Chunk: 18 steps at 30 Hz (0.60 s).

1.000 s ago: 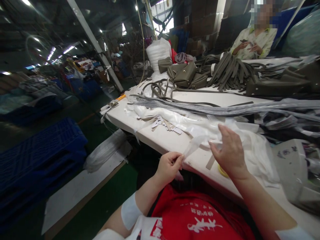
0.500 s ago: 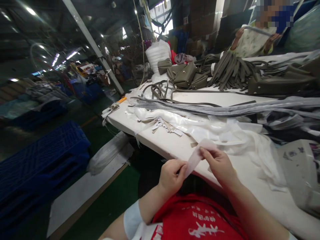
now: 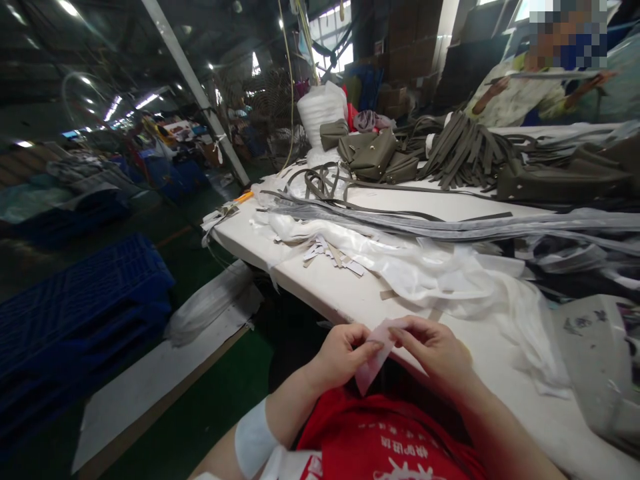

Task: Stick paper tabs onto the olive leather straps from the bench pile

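Between your left hand [image 3: 345,355] and your right hand [image 3: 434,350] is a thin white strip [image 3: 369,373], a bit see-through. Your left thumb and finger pinch it on one side, and your right thumb and fingers pinch it close by, so both hands are grasping the same strip. Your fingertips are near each other, and one end of the strip pokes down below your left fingers, just above your red apron [image 3: 380,437].

It looks very light and floppy, like thin plastic or soft paper, though you can't tell which from here. It seems likely to bend or crease with a small push, and it may slip a little if it is smooth. It could tear if you pull too hard. A soft pinch near the edges, with thumb on one side and finger on the other, looks like the best hold.

Past your fingers is the white table [image 3: 350,287]. Farther on from your fingertips lies a crumpled heap of soft white sheets [image 3: 425,273], and off to the left of your fingers sit some small tan and white slips [image 3: 333,255]. Beyond the heap run long grey strips [image 3: 400,225].
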Motion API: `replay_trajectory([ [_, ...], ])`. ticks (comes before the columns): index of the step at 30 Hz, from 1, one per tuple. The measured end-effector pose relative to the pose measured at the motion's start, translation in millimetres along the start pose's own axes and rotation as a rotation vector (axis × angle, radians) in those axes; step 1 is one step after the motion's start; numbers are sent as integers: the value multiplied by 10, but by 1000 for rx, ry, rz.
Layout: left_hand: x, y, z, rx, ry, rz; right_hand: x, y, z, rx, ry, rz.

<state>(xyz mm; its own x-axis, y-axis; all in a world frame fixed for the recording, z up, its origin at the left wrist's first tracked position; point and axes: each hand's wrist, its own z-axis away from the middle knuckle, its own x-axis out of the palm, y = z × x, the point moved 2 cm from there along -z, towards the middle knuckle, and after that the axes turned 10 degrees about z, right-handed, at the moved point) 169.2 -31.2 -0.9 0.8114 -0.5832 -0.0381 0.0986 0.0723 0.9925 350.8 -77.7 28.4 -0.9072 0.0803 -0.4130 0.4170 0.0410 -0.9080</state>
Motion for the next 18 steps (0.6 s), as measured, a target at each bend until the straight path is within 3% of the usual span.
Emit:
replay_trajectory([
  [5,-28,-52,21,-24,-11,21,16,27,16,39,-76,-41],
  [9,-25,-73,44,-34,-72,89,43,63,17,90,-62,-32],
  [14,-205,41,62,100,98,123,40,119,8,104,7,-34],
  [16,-258,175,85,162,3,55,31,88,6,40,5,29],
  [18,-247,326,117,206,-216,-80,30,27,9,-51,-4,138],
])
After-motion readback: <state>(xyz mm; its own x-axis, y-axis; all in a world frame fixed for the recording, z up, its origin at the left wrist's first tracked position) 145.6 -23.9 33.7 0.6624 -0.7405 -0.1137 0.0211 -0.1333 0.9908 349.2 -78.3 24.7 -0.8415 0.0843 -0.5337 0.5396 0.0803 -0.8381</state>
